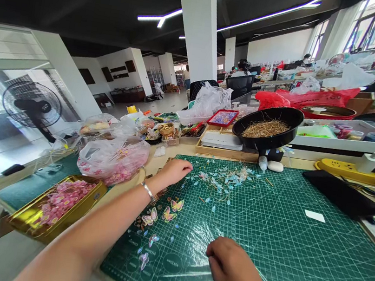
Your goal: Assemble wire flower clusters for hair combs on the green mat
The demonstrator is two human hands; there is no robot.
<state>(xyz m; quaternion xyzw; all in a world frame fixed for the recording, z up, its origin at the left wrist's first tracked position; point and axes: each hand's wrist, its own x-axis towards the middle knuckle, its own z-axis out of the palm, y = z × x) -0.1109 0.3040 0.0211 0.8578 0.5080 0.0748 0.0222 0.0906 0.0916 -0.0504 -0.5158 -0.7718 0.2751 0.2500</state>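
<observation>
Green mat (298,251), roomy at right
Left hand (176,171) curled mid-frame, between mat edge and blue pieces (237,180); right hand (231,262) curled lower centre; I can't tell if either grips anything

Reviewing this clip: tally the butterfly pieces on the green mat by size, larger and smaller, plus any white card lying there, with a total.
Larger butterflies: 3
Smaller butterflies: 2
White card: 1
Total: 6
</observation>
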